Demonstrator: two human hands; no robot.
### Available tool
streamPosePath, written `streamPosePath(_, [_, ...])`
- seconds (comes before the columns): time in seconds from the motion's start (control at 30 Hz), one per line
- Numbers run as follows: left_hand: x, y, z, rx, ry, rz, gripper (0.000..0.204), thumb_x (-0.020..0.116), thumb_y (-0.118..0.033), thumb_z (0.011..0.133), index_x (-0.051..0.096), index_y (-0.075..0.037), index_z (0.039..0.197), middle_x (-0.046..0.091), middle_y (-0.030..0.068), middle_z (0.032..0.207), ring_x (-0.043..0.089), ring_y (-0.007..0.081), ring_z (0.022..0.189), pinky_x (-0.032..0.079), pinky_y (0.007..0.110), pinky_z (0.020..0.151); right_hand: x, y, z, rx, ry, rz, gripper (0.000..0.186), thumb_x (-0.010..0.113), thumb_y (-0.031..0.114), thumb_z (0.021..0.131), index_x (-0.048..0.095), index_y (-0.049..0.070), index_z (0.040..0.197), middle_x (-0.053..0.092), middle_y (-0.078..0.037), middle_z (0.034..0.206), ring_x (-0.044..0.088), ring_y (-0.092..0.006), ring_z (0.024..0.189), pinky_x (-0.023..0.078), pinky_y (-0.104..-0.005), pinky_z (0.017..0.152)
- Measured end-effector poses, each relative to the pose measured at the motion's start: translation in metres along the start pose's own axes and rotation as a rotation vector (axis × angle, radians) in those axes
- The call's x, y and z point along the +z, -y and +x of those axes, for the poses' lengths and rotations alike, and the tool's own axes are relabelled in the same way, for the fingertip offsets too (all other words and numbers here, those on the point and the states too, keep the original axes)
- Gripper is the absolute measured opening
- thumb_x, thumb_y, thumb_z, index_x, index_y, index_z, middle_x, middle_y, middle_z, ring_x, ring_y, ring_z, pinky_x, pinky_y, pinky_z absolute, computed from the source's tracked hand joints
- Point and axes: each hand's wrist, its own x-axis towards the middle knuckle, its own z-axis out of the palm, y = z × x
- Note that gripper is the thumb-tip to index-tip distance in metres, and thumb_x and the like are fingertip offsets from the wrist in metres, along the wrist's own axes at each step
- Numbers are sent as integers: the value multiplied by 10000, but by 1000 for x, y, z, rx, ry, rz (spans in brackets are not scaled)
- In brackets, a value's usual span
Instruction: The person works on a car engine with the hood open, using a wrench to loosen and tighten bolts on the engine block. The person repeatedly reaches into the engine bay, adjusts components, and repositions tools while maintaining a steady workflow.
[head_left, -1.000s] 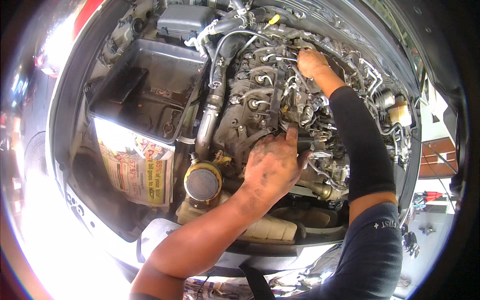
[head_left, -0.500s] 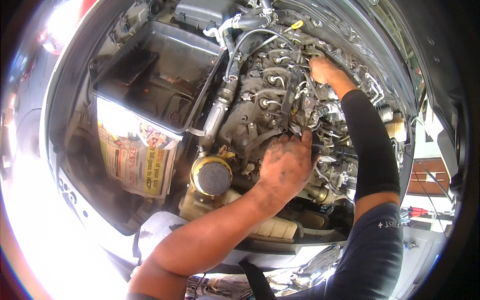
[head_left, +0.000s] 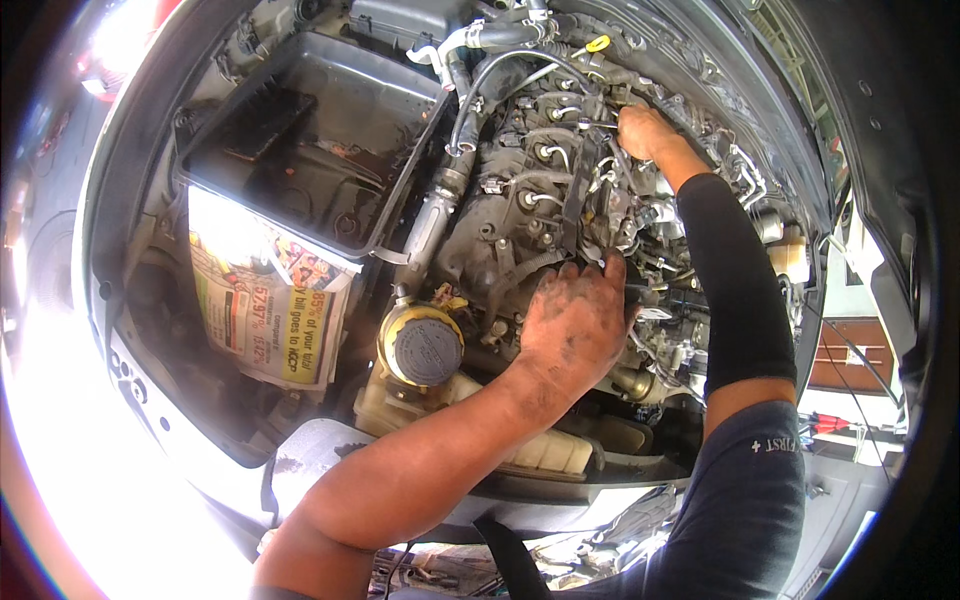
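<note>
My grease-smudged left hand (head_left: 572,318) is over the front of the engine (head_left: 530,170), fingers curled down among metal fittings and hoses, the tips partly hidden; what they grip is unclear. My right hand (head_left: 648,135), arm in a black sleeve, reaches to the far right side of the engine, fingers closed by a thin metal bar or pipe (head_left: 598,124); I cannot make out what is inside them. Injectors with white-topped lines (head_left: 540,150) and a yellow loop handle (head_left: 598,43) lie around and beyond the hands. A yellow-rimmed cap (head_left: 425,350) is left of my left hand.
A black open housing (head_left: 310,150) fills the left of the bay, with folded printed paper (head_left: 265,310) below it. A pale plastic tank (head_left: 535,450) lies under my left forearm. The body's front edge (head_left: 590,500) runs below. The raised hood (head_left: 870,180) borders the right.
The whole view has shifted a little, putting engine and hands farther right. My left fingers have curled slightly more; my right hand stays at the same part of the engine.
</note>
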Motion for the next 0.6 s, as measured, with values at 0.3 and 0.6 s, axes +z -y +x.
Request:
streamPosePath(0.3, [4,1,-1,18,-64,5,578,668,-456,1089,604,16,1416,769,217,1101,748,393,1144,582,501,1057,-3,1,1,-21,43,-11,328,719,166,952,808,-25,1203,770,-267,1315,727,-435,1274,578,-506,1104])
streamPosePath(0.6, [10,5,-1,64,-157,0,552,701,-435,1067,619,17,1372,775,216,984,765,408,1024,613,528,931,6,8,-9,175,-35,91,332,649,82,972,812,-5,1249,767,-246,1356,727,-407,1312,591,-487,1112])
